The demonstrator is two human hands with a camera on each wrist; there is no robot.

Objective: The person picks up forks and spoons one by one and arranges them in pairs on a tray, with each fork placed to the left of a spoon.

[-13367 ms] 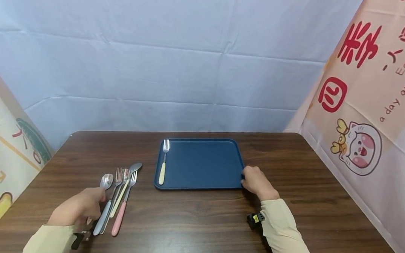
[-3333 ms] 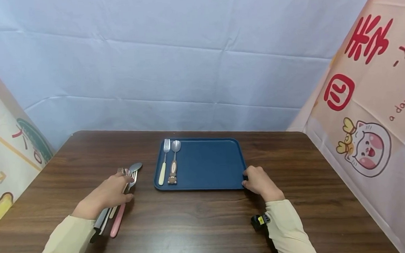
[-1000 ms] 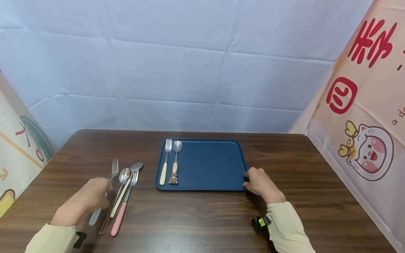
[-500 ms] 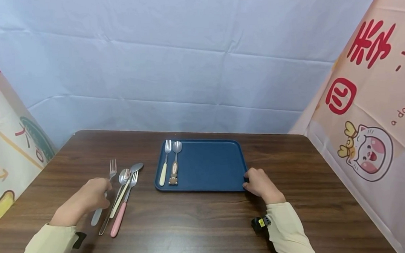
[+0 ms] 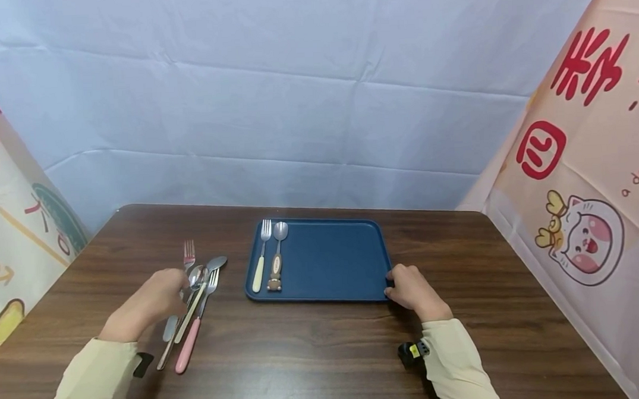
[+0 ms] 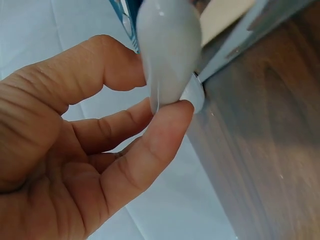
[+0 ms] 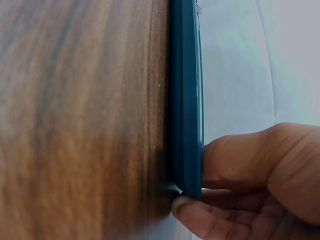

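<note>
My left hand [image 5: 155,299] pinches a fork [image 5: 189,253] by its pale blue-grey handle [image 6: 170,45], just above the cutlery pile. Its tines point away from me. Beneath and beside it lie a pink-handled fork [image 5: 188,346], a cream-handled utensil [image 5: 189,315], a spoon bowl [image 5: 197,276] and another spoon bowl [image 5: 217,263], partly overlapping. At the near right corner of the blue tray [image 5: 333,258], my right hand [image 5: 413,290] grips the rim between thumb and fingers. A cream-handled fork [image 5: 258,273] and a bear-handled spoon [image 5: 276,263] lie side by side along the tray's left side.
The brown wooden table [image 5: 316,360] carries the tray and the pile. A white cloth [image 5: 272,106] hangs behind it, and a printed cloth [image 5: 580,170] hangs at the right.
The bear-handled spoon has come onto the tray beside the cream-handled fork. Most recently, my left hand moved right and away from me with the pale-handled fork. My right hand stays on the tray.
</note>
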